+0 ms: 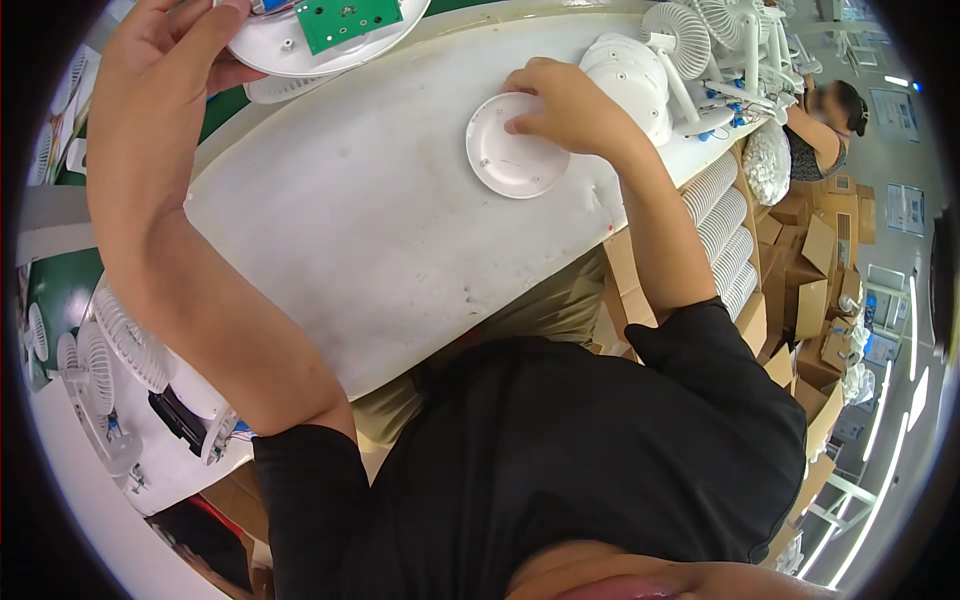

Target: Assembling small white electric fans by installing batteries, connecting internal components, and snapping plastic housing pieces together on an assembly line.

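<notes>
At the upper left, my left hand (165, 65) grips the edge of a white round fan base (270, 48). A green circuit board (345, 22) lies in that base, which is cut off by the top of the picture. My right hand (575, 108) has its fingers closed on the far right rim of a shallow white round cover (510, 165), with the thumb inside it. The cover is on or just over the white tabletop (370, 200); I cannot tell which. Small holes show in its inner face.
Beyond my right hand lies a stack of white round covers (630, 85), beside several white fans (678, 40). A carton of white fan grilles (720, 215) stands right of the table. Cardboard boxes (805, 270) and a co-worker (825, 130) are farther right. More fan parts (125, 340) lie left.
</notes>
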A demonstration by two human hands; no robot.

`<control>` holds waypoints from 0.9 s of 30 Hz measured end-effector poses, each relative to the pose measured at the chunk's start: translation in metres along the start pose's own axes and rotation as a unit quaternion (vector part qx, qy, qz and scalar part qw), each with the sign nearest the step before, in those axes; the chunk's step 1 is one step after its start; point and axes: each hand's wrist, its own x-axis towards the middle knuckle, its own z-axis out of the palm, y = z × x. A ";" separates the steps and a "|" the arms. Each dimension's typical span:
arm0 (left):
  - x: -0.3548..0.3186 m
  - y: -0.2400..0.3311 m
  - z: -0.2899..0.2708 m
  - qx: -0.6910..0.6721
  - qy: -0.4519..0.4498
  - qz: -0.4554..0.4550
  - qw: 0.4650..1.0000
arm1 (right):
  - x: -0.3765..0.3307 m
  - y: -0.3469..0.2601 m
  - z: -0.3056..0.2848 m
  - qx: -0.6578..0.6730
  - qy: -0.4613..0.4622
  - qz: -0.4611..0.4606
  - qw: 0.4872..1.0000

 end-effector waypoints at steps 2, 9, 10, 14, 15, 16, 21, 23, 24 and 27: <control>0.001 0.000 0.000 0.006 -0.003 0.002 1.000 | -0.001 -0.008 -0.006 0.017 -0.022 0.033 0.999; -0.002 0.002 0.001 -0.002 0.038 -0.012 0.999 | -0.053 -0.068 0.001 0.075 0.157 -0.105 0.979; -0.003 0.002 0.000 -0.006 0.044 -0.015 0.999 | -0.055 -0.066 0.002 0.174 0.111 -0.062 0.976; -0.005 0.006 -0.002 -0.028 0.067 -0.026 0.997 | -0.044 -0.033 0.004 0.220 0.160 0.047 0.961; -0.001 0.005 0.002 -0.033 0.069 -0.024 0.997 | -0.036 -0.027 0.007 0.195 0.159 0.036 0.967; -0.001 0.003 0.001 -0.039 0.071 -0.022 0.997 | -0.027 -0.021 0.010 0.169 0.157 0.025 0.973; -0.002 0.001 -0.002 -0.070 0.085 -0.029 0.994 | 0.021 -0.005 0.028 0.055 0.092 0.013 0.994; -0.005 0.001 -0.004 -0.078 0.091 -0.038 0.992 | 0.019 -0.009 0.025 0.095 0.046 0.025 0.994; -0.005 0.001 -0.004 -0.082 0.091 -0.042 0.992 | 0.016 -0.013 0.020 0.132 0.006 0.038 0.990; -0.004 -0.002 -0.005 -0.072 0.105 -0.029 0.991 | 0.002 -0.010 0.014 0.249 -0.047 0.061 0.965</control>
